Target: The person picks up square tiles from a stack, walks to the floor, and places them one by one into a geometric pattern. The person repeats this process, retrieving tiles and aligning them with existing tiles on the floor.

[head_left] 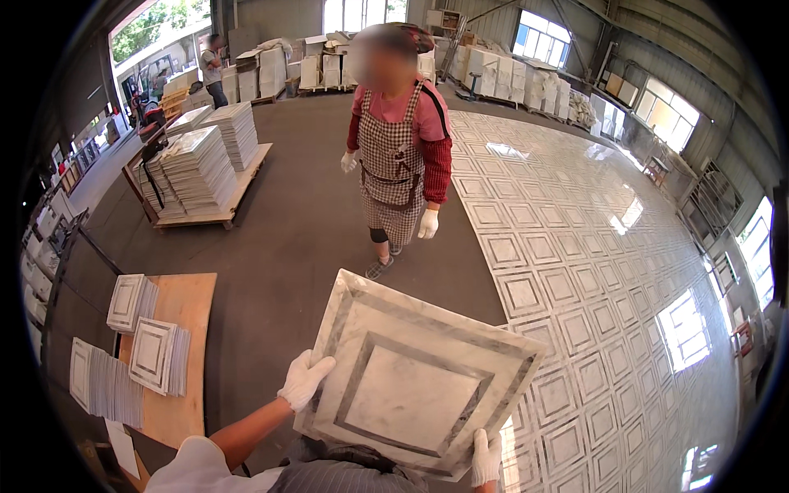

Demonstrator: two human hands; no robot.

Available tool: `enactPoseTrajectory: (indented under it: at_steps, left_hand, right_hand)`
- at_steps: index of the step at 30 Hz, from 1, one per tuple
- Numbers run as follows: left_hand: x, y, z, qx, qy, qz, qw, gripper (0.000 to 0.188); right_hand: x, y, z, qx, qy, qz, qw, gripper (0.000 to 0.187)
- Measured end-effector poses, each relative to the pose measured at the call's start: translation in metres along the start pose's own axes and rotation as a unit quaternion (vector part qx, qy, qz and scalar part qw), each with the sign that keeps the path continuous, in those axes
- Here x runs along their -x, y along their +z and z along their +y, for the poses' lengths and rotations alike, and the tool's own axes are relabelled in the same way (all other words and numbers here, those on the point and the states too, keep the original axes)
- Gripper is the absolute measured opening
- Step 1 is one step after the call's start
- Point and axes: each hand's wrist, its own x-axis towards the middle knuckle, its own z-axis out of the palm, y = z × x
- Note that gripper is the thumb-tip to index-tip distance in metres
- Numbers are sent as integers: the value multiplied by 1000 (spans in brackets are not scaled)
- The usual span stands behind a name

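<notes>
A square marble tile (415, 386), white with grey inlaid square bands, is tilted up in front of my body. Gripping its left edge is my left hand (306, 379) in a white work glove, thumb on the face and the other fingers behind it. My right hand (486, 457), also gloved in white, holds the lower right edge. The fingers behind the tile are hidden. Past the tile's far edge stands a person (399, 156) in a checked apron, red sleeves and white gloves, with both hands hanging free of the tile.
Polished tiles of the same pattern (575, 271) cover the floor to the right. At left, tile stacks (154, 353) stand on and beside a plywood board (193, 329). Farther back is a loaded pallet (193, 218). Another person (212, 70) stands near the open doorway; stone slabs (275, 70) line the back wall.
</notes>
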Motion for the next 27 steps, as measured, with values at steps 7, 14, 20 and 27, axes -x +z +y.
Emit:
enactPoseTrajectory:
  at_steps: [7,14,20,27]
  left_hand:
    - [-152,43,31,-39,47,-95,994,21]
    - [-278,77,72,-100,40,-212,971,24]
    - [-359,127,94,-167,34,-250,953,22]
    - [-416,218,96,-185,42,-265,945,17]
  right_hand:
    - [-92,48,-10,-57,1,99,993,31]
    - [-158,98,-44,-48,35,170,984,33]
    - [-195,120,-72,-87,104,197,971,36]
    - [-253,112,-52,-84,151,241,955,43]
